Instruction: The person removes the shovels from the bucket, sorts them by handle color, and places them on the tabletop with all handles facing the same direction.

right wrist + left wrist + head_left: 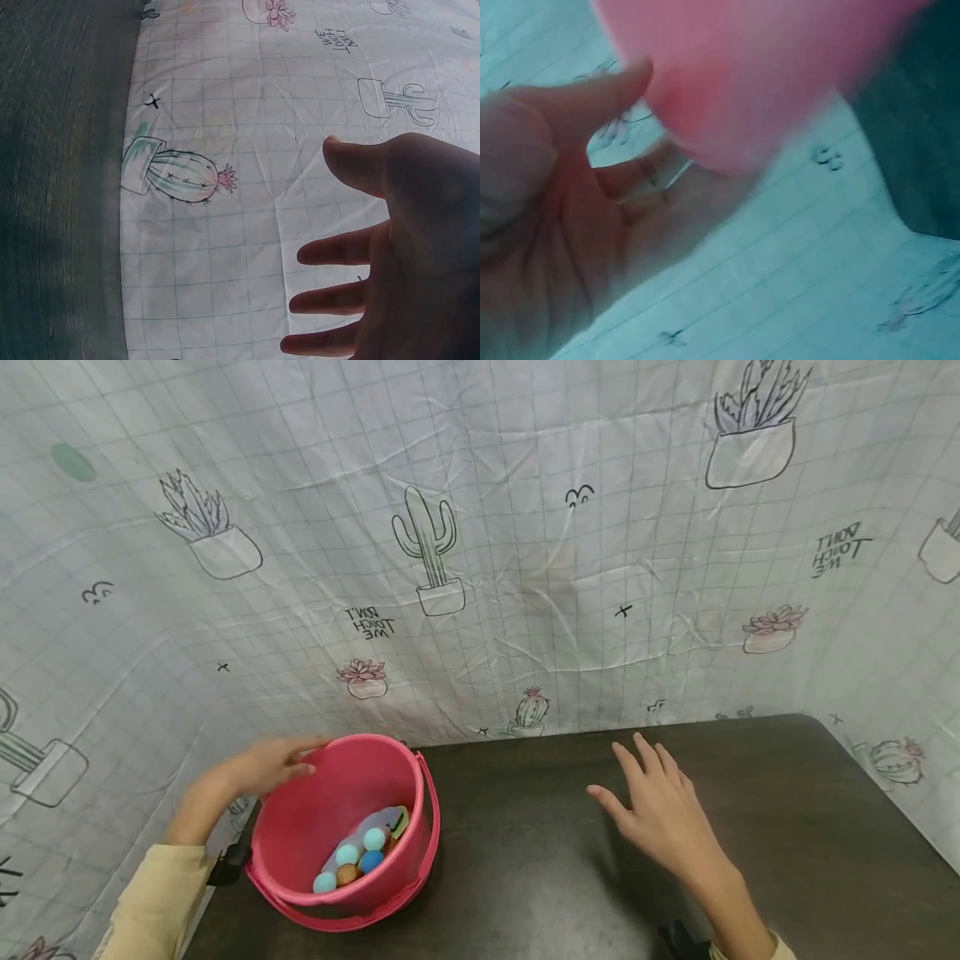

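Note:
A pink bucket [330,793] stands at the left of the dark table, its mouth toward the head camera. Inside lie several small balls: light blue balls [347,855], a darker blue ball [371,861] and a brown ball [348,874], beside a pale purple item [381,820]. My left hand [273,764] is at the bucket's upper left rim, thumb and fingers apart with the rim between them. In the left wrist view the bucket is blurred and hides some fingertips. Over the table's right half my right hand [667,818] hovers, fingers spread, holding nothing.
The bucket's pink handle [352,924] hangs down around its front and right side. Behind and beside the dark table [525,835] hangs a white grid-patterned cloth [525,568] with cactus drawings. The table's right corner is rounded.

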`<act>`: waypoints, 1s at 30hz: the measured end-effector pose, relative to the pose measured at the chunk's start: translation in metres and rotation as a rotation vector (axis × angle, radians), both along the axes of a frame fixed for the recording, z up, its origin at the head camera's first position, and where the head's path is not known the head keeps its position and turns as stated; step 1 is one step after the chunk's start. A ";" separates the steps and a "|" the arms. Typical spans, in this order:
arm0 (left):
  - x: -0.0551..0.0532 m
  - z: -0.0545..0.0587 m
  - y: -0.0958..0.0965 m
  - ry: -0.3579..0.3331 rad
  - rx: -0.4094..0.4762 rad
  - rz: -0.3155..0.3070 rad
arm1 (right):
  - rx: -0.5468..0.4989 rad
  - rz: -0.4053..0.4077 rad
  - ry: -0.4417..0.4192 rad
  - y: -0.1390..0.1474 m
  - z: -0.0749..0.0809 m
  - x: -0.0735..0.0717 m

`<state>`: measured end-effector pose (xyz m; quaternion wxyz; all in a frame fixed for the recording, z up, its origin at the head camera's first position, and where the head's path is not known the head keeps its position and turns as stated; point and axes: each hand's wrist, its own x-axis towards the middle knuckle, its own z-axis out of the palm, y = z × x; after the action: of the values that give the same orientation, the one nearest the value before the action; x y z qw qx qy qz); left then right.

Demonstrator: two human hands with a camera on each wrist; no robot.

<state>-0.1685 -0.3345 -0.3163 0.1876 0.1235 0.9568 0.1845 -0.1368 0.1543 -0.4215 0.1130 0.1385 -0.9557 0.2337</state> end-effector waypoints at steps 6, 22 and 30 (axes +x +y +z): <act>0.008 -0.015 -0.009 -0.194 0.299 0.120 | 0.008 -0.003 0.003 0.001 0.002 0.000; 0.057 -0.050 0.024 -0.267 0.824 0.621 | 0.010 0.004 -0.011 0.001 0.003 0.001; 0.023 -0.042 -0.015 -0.295 0.938 0.534 | -0.005 0.011 -0.048 -0.003 0.003 0.005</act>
<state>-0.1457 -0.3498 -0.3587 0.1910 -0.0798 0.7339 0.6470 -0.1323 0.1510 -0.4183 0.0891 0.1377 -0.9568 0.2401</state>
